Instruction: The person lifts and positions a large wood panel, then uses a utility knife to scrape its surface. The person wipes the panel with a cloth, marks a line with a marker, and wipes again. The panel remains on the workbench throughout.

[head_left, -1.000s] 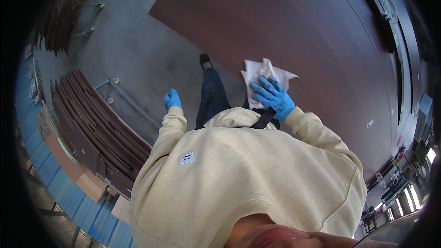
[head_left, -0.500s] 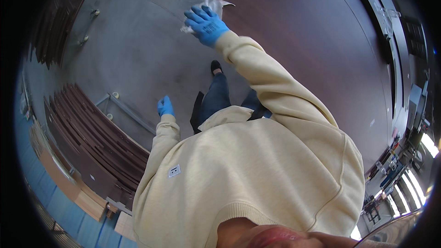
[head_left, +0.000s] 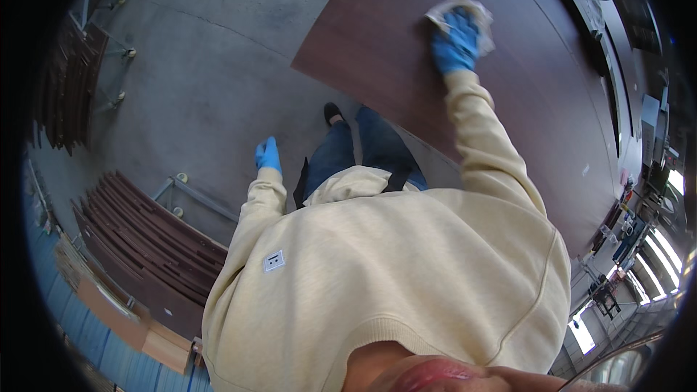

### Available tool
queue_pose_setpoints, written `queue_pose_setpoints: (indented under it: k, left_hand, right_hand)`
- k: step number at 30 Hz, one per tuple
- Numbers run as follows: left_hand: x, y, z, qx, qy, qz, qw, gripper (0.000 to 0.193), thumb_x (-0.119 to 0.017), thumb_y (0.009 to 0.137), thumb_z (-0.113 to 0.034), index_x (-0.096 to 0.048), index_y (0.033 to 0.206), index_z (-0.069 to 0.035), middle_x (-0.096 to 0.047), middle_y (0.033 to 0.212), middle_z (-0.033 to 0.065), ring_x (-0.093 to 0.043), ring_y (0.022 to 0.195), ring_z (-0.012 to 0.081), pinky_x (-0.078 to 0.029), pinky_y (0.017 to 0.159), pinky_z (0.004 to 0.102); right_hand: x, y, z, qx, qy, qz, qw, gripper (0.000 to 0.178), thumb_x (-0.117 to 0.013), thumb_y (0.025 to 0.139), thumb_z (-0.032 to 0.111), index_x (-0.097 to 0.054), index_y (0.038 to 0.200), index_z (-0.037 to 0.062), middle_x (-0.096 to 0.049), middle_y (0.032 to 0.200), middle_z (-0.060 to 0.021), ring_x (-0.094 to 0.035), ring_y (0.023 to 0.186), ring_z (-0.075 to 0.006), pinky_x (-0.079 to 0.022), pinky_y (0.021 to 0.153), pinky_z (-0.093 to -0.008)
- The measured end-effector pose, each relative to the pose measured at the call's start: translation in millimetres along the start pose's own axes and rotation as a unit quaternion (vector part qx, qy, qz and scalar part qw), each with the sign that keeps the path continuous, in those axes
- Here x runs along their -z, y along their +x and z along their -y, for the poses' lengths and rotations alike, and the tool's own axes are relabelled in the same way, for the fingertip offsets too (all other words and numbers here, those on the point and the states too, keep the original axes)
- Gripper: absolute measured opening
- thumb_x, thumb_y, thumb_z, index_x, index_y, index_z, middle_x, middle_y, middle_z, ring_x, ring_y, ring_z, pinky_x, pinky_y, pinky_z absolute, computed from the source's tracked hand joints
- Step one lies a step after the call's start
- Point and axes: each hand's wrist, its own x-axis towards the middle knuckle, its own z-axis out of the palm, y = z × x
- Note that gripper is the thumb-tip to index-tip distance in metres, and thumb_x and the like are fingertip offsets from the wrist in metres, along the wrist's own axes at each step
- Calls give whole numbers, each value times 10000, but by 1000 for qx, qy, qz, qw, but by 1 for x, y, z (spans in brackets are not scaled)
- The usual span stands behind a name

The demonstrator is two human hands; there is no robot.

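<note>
While the right hand lies on the cloth, the left hangs apart

Although blur softens its outline, the pale cloth shows on the brown panel, well in from the near edge and to the right of the left corner. It sits directly beneath the gloved right hand, peeping out past the fingertips and along the hand's right side; bunched as it is, its longer direction seems to slant from upper left to lower right, across the fingers. That hand is laid flat, fingers stretched forward and slightly parted; whether any fingertip pinches the fabric, I cannot tell. The gloved left hand is far from the cloth, over the floor outside the panel's left corner, with nothing visible in it; how tightly its fingers bend cannot be made out.
</note>
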Motion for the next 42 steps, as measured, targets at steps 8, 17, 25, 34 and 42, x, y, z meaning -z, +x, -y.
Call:
queue_pose_setpoints:
  k: [8,17,25,34,42]
  left_hand:
    - [-53,-5,-109,16,-119,52,991,657,-562,1025,-515,-561,1443,-8,-578,1448,157,-552,1300,277,-411,1131,415]
    - [-91,-57,-218,-3,-284,73,956,835,-438,1051,-651,-413,1547,21,-446,1586,166,-445,1439,314,-314,1235,430]
    - [-111,-50,-237,9,-334,65,940,913,-325,1041,-722,-388,1559,27,-417,1599,196,-423,1460,338,-302,1241,449]
    - [-157,-38,-255,-140,-182,-26,973,668,-430,1090,-546,-623,1315,53,-656,1281,164,-631,1120,273,-517,1013,406]
    - [-159,-61,-273,-118,-209,-67,968,559,-484,1097,-463,-660,1257,43,-699,1171,132,-658,1013,231,-542,944,373]
  right_hand:
    - [33,28,215,341,216,60,913,499,-752,792,214,-666,1283,213,-540,1494,-25,-449,1439,-307,-329,1221,-569]
    - [-68,209,69,76,152,194,966,165,-619,924,199,-754,979,122,-656,1293,-146,-635,1180,-360,-505,988,-454]
    - [3,109,149,464,208,45,860,413,-716,891,135,-641,1293,191,-572,1422,-24,-576,1312,-275,-505,1122,-475]
    - [-108,323,-67,97,37,-20,994,247,-548,964,222,-712,1129,139,-641,1317,-108,-562,1288,-318,-438,1080,-560]
    - [-80,304,-2,268,254,75,926,238,-592,941,256,-729,1112,164,-635,1329,-50,-549,1304,-270,-448,1066,-522]
